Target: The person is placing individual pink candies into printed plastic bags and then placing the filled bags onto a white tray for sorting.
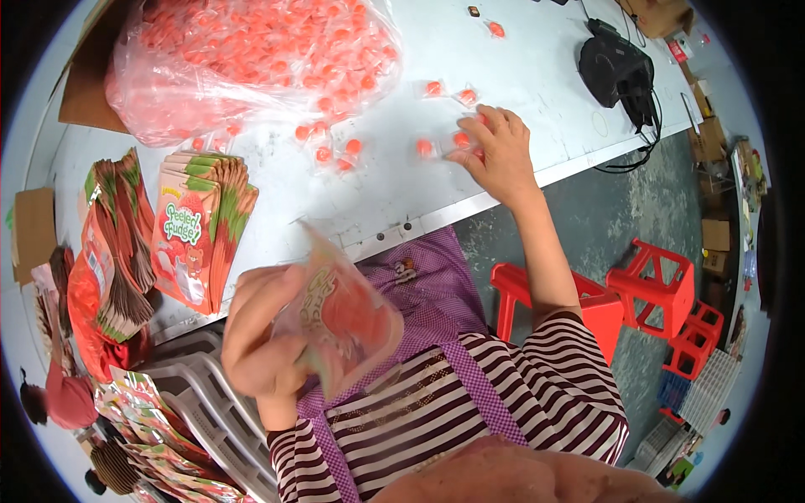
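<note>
Right, we have the left hand [268, 339] closed around a printed pouch [356, 318], both of them blurred, held just off the bench's front edge [390, 237] and over the purple apron [449, 268]. Across that edge we follow the right forearm to the right hand [495, 151], partly open, fingers arched and thumb apart, down among wrapped red candies [425, 148] on the bench [377, 180]; whether it grips one, we cannot tell. Plenty of bare surface here: we see a clear stretch between the candies and the front edge, and another rightward to the black device [619, 71]. Leftward, the big clear bag [260, 67] crowds the far side, and the pouch stack [186, 239] reaches the near edge. On to the labels: we get bold white-and-green lettering on the stack's front pouch, above a small bear; the held pouch's lettering is smeared.
</note>
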The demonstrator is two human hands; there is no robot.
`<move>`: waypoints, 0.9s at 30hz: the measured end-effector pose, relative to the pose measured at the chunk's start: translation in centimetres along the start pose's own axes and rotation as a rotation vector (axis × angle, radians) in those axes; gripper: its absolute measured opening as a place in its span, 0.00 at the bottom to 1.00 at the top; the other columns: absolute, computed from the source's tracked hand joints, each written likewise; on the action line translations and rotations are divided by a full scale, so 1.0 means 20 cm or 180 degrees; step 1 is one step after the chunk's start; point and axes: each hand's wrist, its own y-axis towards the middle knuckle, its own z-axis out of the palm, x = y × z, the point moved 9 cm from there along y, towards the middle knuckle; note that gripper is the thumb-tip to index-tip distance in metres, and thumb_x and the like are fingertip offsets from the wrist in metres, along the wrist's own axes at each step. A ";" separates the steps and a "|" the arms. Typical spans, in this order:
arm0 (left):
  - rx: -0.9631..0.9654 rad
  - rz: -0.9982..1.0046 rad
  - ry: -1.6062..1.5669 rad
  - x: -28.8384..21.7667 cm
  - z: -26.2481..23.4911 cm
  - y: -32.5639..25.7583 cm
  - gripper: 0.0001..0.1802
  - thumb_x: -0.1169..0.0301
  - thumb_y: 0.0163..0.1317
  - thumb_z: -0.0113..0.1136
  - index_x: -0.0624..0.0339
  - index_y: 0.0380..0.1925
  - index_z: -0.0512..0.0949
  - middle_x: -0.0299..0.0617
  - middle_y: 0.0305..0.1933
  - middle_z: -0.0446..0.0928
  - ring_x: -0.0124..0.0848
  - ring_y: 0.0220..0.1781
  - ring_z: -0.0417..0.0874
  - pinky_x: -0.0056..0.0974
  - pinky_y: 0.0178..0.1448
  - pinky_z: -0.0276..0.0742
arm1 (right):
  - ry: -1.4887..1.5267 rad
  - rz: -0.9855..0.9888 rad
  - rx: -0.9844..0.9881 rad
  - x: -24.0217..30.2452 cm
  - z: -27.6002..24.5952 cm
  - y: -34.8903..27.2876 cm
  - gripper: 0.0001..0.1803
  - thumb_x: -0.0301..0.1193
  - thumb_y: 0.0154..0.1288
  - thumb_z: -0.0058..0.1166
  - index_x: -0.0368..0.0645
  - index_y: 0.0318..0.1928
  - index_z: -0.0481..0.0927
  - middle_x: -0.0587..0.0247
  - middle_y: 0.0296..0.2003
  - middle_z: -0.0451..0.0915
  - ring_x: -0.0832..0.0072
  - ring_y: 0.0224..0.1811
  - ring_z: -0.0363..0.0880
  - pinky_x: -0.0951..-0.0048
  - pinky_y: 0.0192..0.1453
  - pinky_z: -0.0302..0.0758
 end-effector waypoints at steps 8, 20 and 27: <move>0.0275 -0.0220 0.1845 0.05 0.03 0.09 0.12 0.78 0.37 0.62 0.62 0.27 0.73 0.55 0.53 0.73 0.48 0.48 0.76 0.48 0.50 0.71 | 0.0030 -0.0008 -0.0343 0.02 -0.04 -0.01 0.08 0.35 0.54 0.61 0.44 0.30 0.80 0.63 0.31 0.76 0.67 0.34 0.72 0.70 0.34 0.70; 0.0734 -0.0286 0.0895 0.23 0.30 0.10 0.06 0.78 0.42 0.62 0.61 0.23 0.77 0.51 0.57 0.71 0.46 0.59 0.71 0.42 0.55 0.66 | 0.3624 0.1394 -0.0816 -0.09 -0.16 -0.04 0.09 0.27 0.63 0.52 0.37 0.26 0.74 0.74 0.22 0.71 0.86 0.24 0.62 0.82 0.28 0.60; 0.0899 -0.0061 0.0968 0.19 0.35 0.11 0.06 0.76 0.40 0.62 0.59 0.22 0.76 0.49 0.57 0.71 0.46 0.58 0.72 0.42 0.56 0.65 | 0.2735 -0.1051 0.0593 0.53 -0.46 0.08 0.08 0.25 0.48 0.63 0.39 0.23 0.75 0.60 0.22 0.74 0.69 0.23 0.71 0.73 0.26 0.65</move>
